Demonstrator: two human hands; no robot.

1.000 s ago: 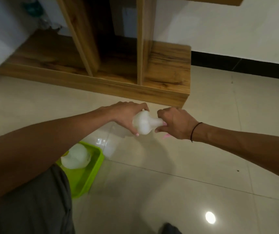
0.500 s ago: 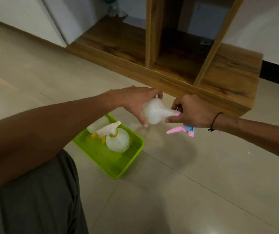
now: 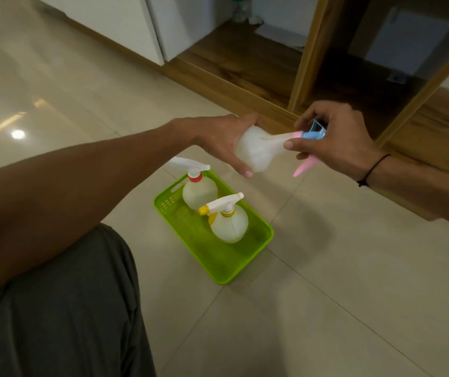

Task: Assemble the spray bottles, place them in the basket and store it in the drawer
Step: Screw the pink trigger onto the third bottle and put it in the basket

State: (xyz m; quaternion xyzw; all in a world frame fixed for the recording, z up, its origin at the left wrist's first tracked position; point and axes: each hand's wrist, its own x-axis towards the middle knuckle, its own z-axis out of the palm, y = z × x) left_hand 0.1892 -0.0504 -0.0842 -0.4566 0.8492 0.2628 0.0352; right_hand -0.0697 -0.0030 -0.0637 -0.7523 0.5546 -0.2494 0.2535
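Your left hand grips the bottle, right hand pinches the sprayer at 3 o'clock; tilt it and the threads could cross.

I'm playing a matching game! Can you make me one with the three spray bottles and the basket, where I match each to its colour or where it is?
Things:
1. held bottle
2. far bottle in basket
3. near bottle in basket
4. basket

Matches:
A. yellow collar
B. bright green, on the floor
C. pink and blue sprayer, between both hands
D. red collar

Pairs: 1-C, 2-D, 3-A, 4-B
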